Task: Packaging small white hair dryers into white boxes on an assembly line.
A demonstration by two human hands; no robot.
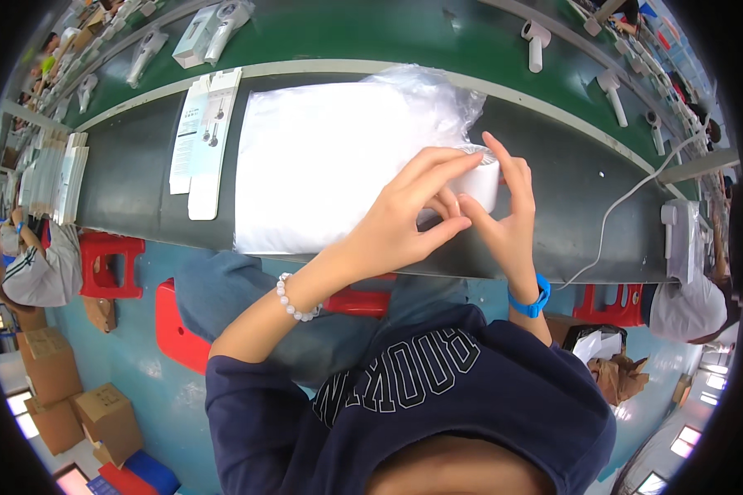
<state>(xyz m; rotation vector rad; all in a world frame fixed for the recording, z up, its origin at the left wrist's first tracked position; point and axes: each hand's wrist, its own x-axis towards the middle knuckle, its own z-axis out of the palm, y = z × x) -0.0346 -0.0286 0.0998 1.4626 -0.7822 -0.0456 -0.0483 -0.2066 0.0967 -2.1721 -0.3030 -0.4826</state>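
Both my hands are at a white handheld fan (pixel 483 188) over the front part of the dark bench, its round, ribbed end turned upward. My left hand (pixel 409 202) closes on it from the left, with fingertips at the ribbed rim. From the right, my right hand (pixel 513 206) holds its side between index finger and thumb. My two thumb tips nearly meet in front of it. The fan's lower part is hidden behind my fingers. Left of it lies a stack of white plastic bags (pixel 322 165), with crumpled clear film (pixel 433 95) at its far right corner.
Flat printed cartons (pixel 210 140) lie left of the bags; more folded cartons (pixel 58 177) stand farther left. Beyond the bench, a green conveyor (pixel 371 33) carries another fan (pixel 536 45) and a box (pixel 198 37). A white cable (pixel 611 210) crosses the right side. People sit at both sides.
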